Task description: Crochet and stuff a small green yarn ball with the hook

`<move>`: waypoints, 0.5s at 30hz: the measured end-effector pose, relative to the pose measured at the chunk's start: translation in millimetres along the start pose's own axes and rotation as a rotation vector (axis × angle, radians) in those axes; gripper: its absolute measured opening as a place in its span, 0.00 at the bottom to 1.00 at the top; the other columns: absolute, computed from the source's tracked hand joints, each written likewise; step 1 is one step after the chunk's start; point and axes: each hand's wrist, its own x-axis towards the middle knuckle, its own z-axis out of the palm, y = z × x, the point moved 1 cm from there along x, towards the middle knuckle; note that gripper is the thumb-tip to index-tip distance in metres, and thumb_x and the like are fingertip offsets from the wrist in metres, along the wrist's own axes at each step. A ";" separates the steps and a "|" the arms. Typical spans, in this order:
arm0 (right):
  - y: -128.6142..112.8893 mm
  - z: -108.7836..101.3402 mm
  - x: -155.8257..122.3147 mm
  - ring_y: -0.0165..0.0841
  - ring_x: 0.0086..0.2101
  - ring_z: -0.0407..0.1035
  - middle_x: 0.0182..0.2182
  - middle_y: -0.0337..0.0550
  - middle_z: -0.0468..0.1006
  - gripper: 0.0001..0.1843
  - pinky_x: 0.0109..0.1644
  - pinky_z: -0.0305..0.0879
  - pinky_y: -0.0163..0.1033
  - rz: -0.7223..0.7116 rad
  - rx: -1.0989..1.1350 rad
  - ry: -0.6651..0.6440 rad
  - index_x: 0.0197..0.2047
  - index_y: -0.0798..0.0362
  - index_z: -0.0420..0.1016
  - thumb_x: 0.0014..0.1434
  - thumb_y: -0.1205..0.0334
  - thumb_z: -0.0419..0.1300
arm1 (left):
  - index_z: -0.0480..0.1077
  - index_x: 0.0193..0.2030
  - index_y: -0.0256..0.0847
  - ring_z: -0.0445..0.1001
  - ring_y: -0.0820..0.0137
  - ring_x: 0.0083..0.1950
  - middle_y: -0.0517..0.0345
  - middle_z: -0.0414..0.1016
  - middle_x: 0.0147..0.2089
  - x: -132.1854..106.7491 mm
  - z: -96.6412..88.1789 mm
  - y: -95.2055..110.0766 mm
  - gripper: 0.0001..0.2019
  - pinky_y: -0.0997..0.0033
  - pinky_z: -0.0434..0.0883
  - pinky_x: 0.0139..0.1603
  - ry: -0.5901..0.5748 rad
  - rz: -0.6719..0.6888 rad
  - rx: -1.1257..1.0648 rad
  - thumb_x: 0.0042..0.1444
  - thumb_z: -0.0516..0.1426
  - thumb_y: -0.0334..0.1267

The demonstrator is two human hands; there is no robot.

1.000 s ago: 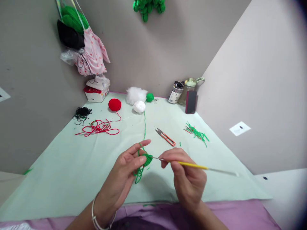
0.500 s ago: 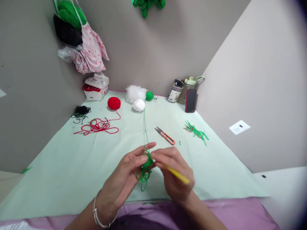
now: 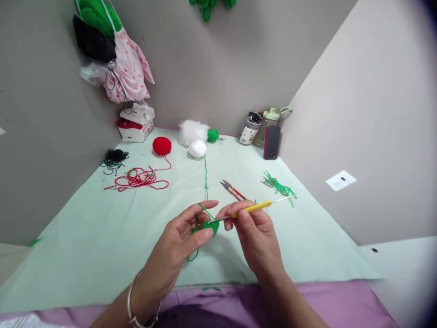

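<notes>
Between the thumb and fingers of my left hand (image 3: 186, 237) is a small green crochet piece (image 3: 210, 226), with a strand of yarn running over the raised index finger. A loose green loop hangs below that hand. My right hand (image 3: 254, 232) grips a yellow-handled crochet hook (image 3: 254, 208) held nearly level; its metal tip meets the top edge of the green piece. From my left hand the green strand (image 3: 205, 171) leads back across the cloth to a green yarn ball (image 3: 212, 135). Thread snips (image 3: 233, 189) lie just beyond my right hand, their handles partly hidden.
A red yarn ball (image 3: 161, 146), tangled red yarn (image 3: 139, 179) and black yarn (image 3: 115, 157) lie on the left. White stuffing (image 3: 193, 132) and a white ball (image 3: 197, 149) are at the back. Green scraps (image 3: 278, 184), a phone (image 3: 271, 142) and a bottle (image 3: 264, 130) are on the right.
My right hand has turned, so the hook has swung from slanting down toward me to nearly level. My left hand has tilted the green piece, and the hanging loops are mostly out of sight.
</notes>
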 end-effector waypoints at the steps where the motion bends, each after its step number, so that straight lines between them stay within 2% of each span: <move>1: -0.7 -0.4 0.2 0.32 0.28 0.74 0.33 0.46 0.86 0.15 0.34 0.74 0.39 0.005 0.013 -0.004 0.40 0.52 0.83 0.72 0.51 0.61 | 0.84 0.55 0.52 0.73 0.62 0.48 0.57 0.77 0.42 -0.2 -0.4 0.4 0.19 0.64 0.67 0.54 0.013 0.007 0.014 0.55 0.71 0.43; 4: -5.5 0.2 -1.8 0.32 0.29 0.76 0.35 0.45 0.86 0.14 0.36 0.75 0.38 -0.038 -0.020 -0.018 0.41 0.51 0.83 0.74 0.55 0.59 | 0.83 0.57 0.53 0.72 0.61 0.49 0.58 0.76 0.41 -0.5 -3.3 0.5 0.20 0.64 0.66 0.54 0.014 0.028 0.094 0.57 0.71 0.42; 7: -12.3 1.8 -7.2 0.33 0.32 0.78 0.37 0.44 0.87 0.12 0.38 0.76 0.39 -0.160 -0.172 -0.024 0.44 0.49 0.83 0.75 0.59 0.57 | 0.82 0.58 0.57 0.71 0.62 0.48 0.58 0.76 0.43 -1.4 -6.5 0.2 0.19 0.63 0.65 0.54 0.040 0.078 0.221 0.60 0.69 0.41; 11: -18.7 4.0 -13.4 0.36 0.40 0.81 0.40 0.46 0.87 0.13 0.43 0.78 0.43 -0.399 -0.426 -0.104 0.51 0.48 0.80 0.77 0.64 0.53 | 0.85 0.53 0.56 0.71 0.60 0.49 0.57 0.77 0.44 -4.0 -3.8 0.1 0.13 0.62 0.63 0.60 0.113 0.232 0.349 0.62 0.67 0.40; 13: -19.1 5.1 -15.5 0.37 0.40 0.81 0.41 0.48 0.87 0.12 0.42 0.78 0.43 -0.553 -0.630 -0.149 0.52 0.49 0.79 0.76 0.67 0.55 | 0.86 0.50 0.55 0.71 0.60 0.48 0.57 0.78 0.42 -5.0 -0.5 -1.1 0.12 0.62 0.63 0.61 0.167 0.300 0.359 0.60 0.69 0.39; 15: -17.2 6.1 -18.1 0.37 0.40 0.81 0.43 0.50 0.88 0.12 0.41 0.79 0.42 -0.709 -0.837 -0.170 0.52 0.50 0.80 0.72 0.71 0.58 | 0.86 0.52 0.55 0.72 0.62 0.47 0.58 0.78 0.41 -4.5 2.4 -3.5 0.15 0.63 0.64 0.60 0.180 0.266 0.261 0.57 0.71 0.40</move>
